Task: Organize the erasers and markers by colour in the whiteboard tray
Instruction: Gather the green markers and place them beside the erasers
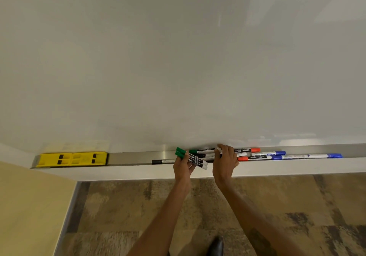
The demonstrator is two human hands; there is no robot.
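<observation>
Markers lie jumbled along the whiteboard tray point(134, 157). Left hand point(183, 167) is clamped around two green markers point(191, 159), lifted just in front of the tray's edge. Right hand point(225, 162) reaches into the pile, fingers closing on a third green marker point(202, 151). Red markers point(250, 150) and blue markers point(277, 153) lie to its right, a black marker point(163, 161) left, yellow erasers point(72, 159) at the far left end.

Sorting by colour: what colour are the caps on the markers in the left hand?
Green, clearest in the head view.
</observation>
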